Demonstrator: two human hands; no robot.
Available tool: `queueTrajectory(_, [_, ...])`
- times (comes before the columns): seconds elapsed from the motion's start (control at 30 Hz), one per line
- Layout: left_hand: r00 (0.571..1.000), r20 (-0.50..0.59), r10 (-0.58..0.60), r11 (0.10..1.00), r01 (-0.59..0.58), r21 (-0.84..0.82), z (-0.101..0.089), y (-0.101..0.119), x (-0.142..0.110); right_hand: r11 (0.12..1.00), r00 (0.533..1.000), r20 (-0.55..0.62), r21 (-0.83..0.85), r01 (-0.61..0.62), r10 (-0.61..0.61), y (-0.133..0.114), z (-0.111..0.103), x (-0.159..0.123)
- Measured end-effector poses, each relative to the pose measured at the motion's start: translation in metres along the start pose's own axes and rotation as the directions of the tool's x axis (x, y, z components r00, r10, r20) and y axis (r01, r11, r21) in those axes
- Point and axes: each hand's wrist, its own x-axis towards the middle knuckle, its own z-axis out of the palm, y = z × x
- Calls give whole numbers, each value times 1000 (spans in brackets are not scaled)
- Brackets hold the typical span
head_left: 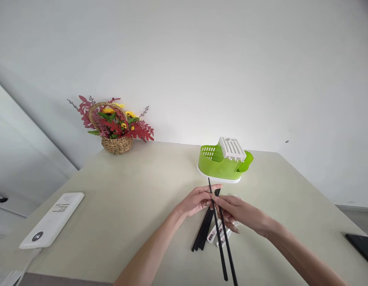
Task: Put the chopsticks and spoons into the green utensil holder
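Note:
Two long black chopsticks slant down toward me, their upper parts held where my hands meet. My left hand pinches them from the left, with its index finger stretched out past them. From the right, my right hand grips the same pair between thumb and fingers. Beneath the hands lie several more black chopsticks in a loose bundle. Beside that bundle are white spoons with printed handles, partly covered by my right hand and the held chopsticks.
Beyond my hands stands a green cutlery caddy with a slotted white top and white base. A wicker basket of artificial flowers sits at the back left. At the left edge lies a white power strip-like device with a cable; a black phone is far right.

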Motion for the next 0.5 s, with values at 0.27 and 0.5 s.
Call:
queueTrajectory(0.27, [999, -24, 41, 999, -41, 0, 9, 5, -3, 994, 996, 40, -81, -70, 74, -9, 4, -3])
queueTrajectory(0.5, [993, -60, 98, 995, -96, 29, 11, 5, -3, 999, 999, 36, -53, -4, 5, -3, 7, 4])
